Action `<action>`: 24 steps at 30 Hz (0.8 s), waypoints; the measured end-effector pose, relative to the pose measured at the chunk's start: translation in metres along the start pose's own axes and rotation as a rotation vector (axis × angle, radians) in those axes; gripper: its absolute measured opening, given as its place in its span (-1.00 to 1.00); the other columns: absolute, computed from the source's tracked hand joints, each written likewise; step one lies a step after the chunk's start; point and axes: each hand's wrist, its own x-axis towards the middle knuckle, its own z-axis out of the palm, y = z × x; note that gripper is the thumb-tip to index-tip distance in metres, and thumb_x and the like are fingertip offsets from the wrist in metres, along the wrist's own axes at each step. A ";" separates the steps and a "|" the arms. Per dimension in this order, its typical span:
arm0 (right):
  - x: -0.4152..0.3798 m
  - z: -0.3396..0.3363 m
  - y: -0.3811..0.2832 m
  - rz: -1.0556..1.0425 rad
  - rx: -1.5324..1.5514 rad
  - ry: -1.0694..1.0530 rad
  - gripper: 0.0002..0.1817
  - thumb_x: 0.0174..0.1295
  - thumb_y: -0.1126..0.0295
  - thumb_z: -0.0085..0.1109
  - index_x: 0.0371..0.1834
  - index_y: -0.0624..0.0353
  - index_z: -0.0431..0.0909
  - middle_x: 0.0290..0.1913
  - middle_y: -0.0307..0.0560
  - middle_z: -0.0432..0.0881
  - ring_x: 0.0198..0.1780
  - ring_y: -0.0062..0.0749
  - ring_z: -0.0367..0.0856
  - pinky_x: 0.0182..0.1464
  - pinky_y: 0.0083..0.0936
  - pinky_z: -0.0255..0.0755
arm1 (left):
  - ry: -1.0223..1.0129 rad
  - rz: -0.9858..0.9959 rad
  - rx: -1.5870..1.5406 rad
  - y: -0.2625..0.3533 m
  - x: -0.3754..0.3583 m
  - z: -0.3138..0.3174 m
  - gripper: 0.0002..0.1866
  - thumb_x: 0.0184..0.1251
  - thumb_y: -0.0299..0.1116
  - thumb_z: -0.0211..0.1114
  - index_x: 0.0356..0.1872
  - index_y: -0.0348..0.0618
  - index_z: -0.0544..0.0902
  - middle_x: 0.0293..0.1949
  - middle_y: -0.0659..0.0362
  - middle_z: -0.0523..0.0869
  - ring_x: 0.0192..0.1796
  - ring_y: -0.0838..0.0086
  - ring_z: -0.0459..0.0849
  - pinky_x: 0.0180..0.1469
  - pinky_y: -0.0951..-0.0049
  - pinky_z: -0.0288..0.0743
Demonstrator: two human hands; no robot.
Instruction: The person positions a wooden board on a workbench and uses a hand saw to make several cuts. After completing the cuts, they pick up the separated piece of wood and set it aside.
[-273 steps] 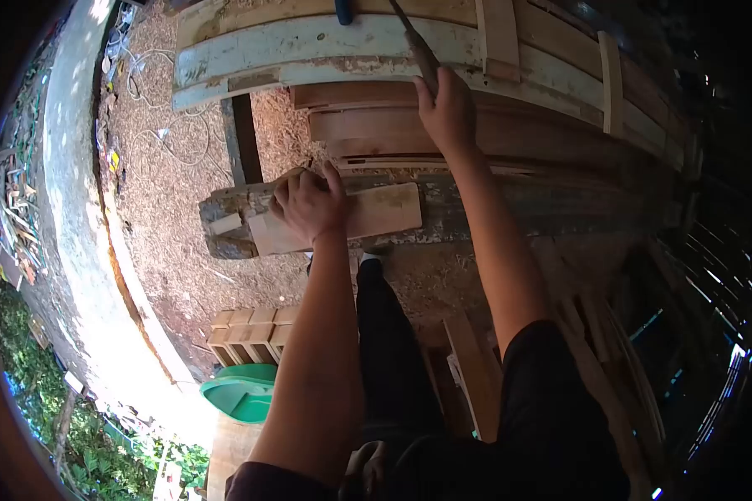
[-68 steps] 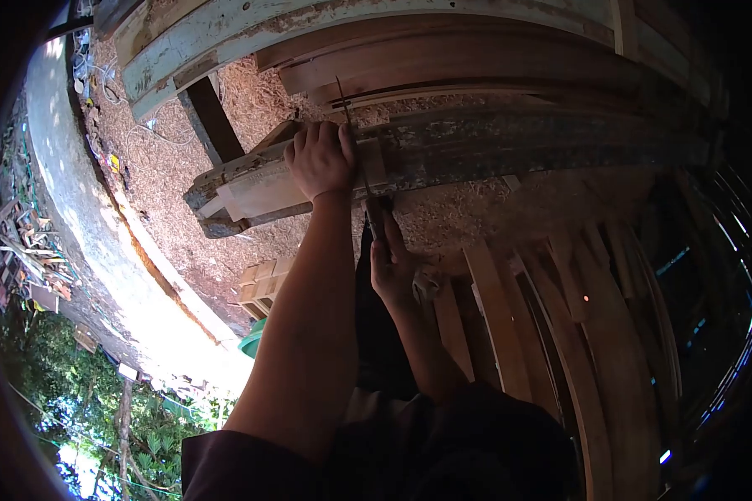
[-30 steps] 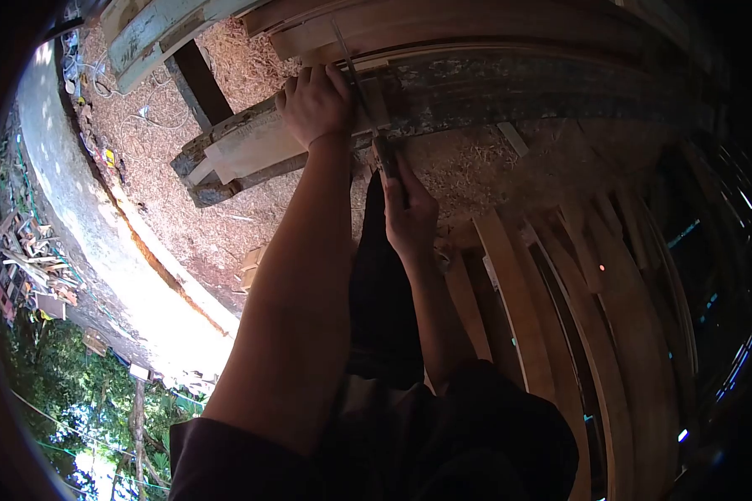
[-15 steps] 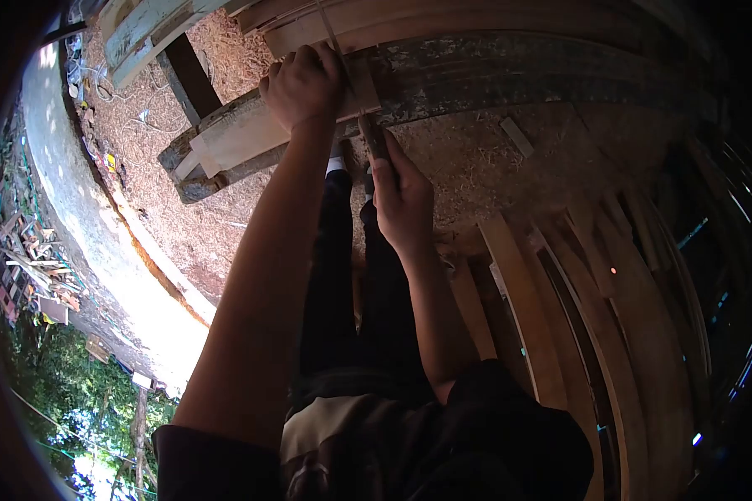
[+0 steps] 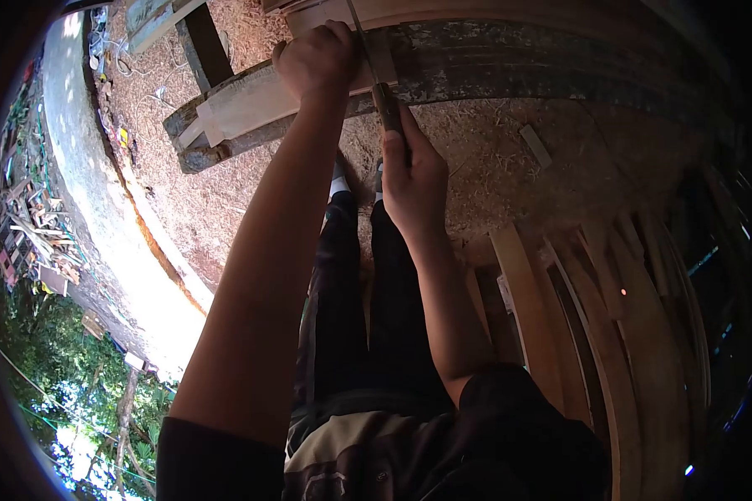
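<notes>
So the biggest thing we've got in view is the ground, all covered in shavings and chips, and over it runs a long dark beam, scuffed and flaky along its top. Down at the lower right, there's a bunch of loose planks lying side by side. Now the pale board: it's light tan, flat and pretty smooth, with straight edges, lying lengthwise on the beam from just in from its left end, near edge close to the beam's near edge. Next is the handsaw, its thin blade running across the board close to the right end, handle sticking out past the beam's near edge toward us. We can't tell how deep the teeth are in. Our right hand is wrapped around that handle, board just beyond it. Our left hand sits on top of the board, left of the blade; its fingertips are hidden, so we can't tell if they're closed around the far edge. Smallest bit: a short wood strip at the beam's left end, right beside the board.
</notes>
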 end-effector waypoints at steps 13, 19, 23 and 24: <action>-0.013 0.013 0.010 -0.111 -0.174 0.086 -0.48 0.53 0.42 0.17 0.52 0.32 0.50 -0.39 0.10 0.79 -0.44 -0.12 0.85 -0.38 -0.28 0.63 | -0.137 -0.012 0.032 -0.002 0.002 -0.002 -0.22 0.67 0.27 -0.19 -0.28 -0.04 0.92 -0.32 -0.06 0.88 -0.18 -0.02 0.88 0.05 0.05 0.68; -0.020 0.013 0.008 -0.076 -0.118 0.086 -0.48 0.65 0.38 0.10 0.61 0.27 0.46 -0.44 -0.24 0.61 -0.43 -0.74 0.56 -0.34 -0.60 0.47 | -0.217 -0.060 0.041 0.001 0.004 -0.005 -0.16 0.67 0.34 -0.27 -0.25 0.00 0.93 -0.26 -0.06 0.89 -0.09 -0.01 0.88 0.10 0.03 0.66; -0.017 0.015 0.009 -0.121 -0.117 0.116 -0.47 0.64 0.39 0.10 0.61 0.28 0.45 -0.42 -0.24 0.63 -0.43 -0.75 0.55 -0.35 -0.60 0.47 | -0.209 -0.018 0.058 0.004 0.003 -0.011 -0.15 0.66 0.35 -0.28 -0.24 0.02 0.93 -0.26 -0.05 0.89 -0.09 0.00 0.88 0.08 0.03 0.67; -0.017 0.015 0.008 -0.119 -0.118 0.119 -0.47 0.64 0.39 0.10 0.61 0.28 0.45 -0.42 -0.24 0.63 -0.43 -0.75 0.55 -0.35 -0.60 0.47 | -0.209 -0.015 0.068 0.004 0.003 -0.012 -0.15 0.66 0.36 -0.27 -0.24 0.02 0.93 -0.26 -0.05 0.89 -0.10 0.00 0.88 0.07 0.03 0.67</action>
